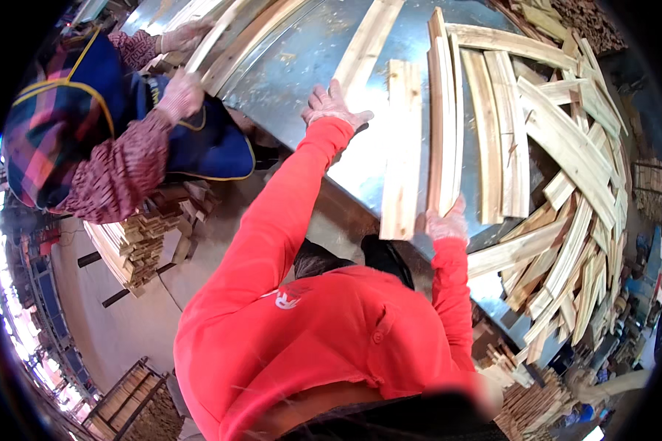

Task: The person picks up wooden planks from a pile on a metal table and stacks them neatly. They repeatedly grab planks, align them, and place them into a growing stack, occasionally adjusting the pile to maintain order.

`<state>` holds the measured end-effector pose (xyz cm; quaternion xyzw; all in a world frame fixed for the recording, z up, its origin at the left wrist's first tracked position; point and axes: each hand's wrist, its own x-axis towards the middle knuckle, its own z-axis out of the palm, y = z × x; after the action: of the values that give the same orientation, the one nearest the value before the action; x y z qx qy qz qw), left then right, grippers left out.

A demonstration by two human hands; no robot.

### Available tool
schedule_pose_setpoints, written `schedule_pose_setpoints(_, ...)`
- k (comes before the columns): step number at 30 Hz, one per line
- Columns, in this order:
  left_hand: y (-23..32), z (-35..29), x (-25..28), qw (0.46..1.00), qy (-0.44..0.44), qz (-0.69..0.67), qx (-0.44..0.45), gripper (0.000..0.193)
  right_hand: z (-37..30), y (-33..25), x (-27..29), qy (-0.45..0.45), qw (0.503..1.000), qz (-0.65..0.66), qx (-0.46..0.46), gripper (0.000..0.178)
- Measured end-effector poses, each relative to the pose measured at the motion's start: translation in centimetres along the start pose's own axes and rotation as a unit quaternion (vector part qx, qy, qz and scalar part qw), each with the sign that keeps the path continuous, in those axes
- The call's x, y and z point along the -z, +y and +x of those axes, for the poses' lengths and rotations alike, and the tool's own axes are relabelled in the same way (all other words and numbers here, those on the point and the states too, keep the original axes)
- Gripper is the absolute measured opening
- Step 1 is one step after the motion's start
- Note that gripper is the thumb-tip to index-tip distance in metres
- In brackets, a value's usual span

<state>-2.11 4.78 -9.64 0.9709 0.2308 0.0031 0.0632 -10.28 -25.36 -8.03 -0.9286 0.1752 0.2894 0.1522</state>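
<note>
My left hand (pixel 336 108), in a thin pale glove, lies with fingers spread at the near end of a wooden board (pixel 371 37) on the metal table (pixel 301 55). Its fingertips meet that board's end. My right hand (pixel 447 223), gloved the same way, is closed around the near end of a narrow bundle of wooden strips (pixel 444 125), which run away from me. Between my hands a single knotty board (pixel 401 154) lies on the table, its near end at the edge. Just right of the bundle lie two more boards (pixel 496 132), side by side.
A large heap of loose boards (pixel 577 154) covers the table's right side. At the left another person (pixel 118 140) in a blue apron handles long strips. Stacked short wood pieces (pixel 136 246) stand low beside that person. A wood-filled rack (pixel 129 400) stands at lower left.
</note>
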Motion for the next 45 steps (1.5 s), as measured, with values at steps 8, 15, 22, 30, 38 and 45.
schedule_pose_setpoints(8, -2.3, 4.3, -1.1, 0.405, -0.403, -0.787, 0.233, 0.072, 1.8, 4.1, 0.8, -0.009, 0.995, 0.047, 0.083, 0.097)
schedule_pose_setpoints(15, -4.0, 1.3, 0.4, 0.486, -0.324, -0.802, 0.128, 0.057, 2.2, 3.9, 5.1, -0.064, 0.980, -0.013, 0.189, 0.089)
schedule_pose_setpoints(22, -4.5, 2.1, 5.7, 0.698, -0.384, -0.596, -0.101, 0.057, 1.1, -7.5, 19.5, 0.363, 0.712, -0.105, 0.591, 0.068)
schedule_pose_setpoints(30, 3.4, 4.3, 12.5, 0.790, -0.321, -0.251, -0.458, 0.043, -0.3, -16.3, 28.2, 0.159, 0.790, -0.441, 0.395, 0.087)
schedule_pose_setpoints(38, -1.0, 6.2, 9.9, 0.917, 0.109, -0.384, -0.026, 0.063, 8.0, 2.4, 21.1, -0.095, 0.915, 0.301, 0.250, 0.070)
schedule_pose_setpoints(45, 11.4, -11.0, -4.4, 0.984, -0.172, 0.031, 0.026, 0.096, 15.8, 7.4, 2.0, 0.014, 0.923, 0.344, 0.169, 0.063)
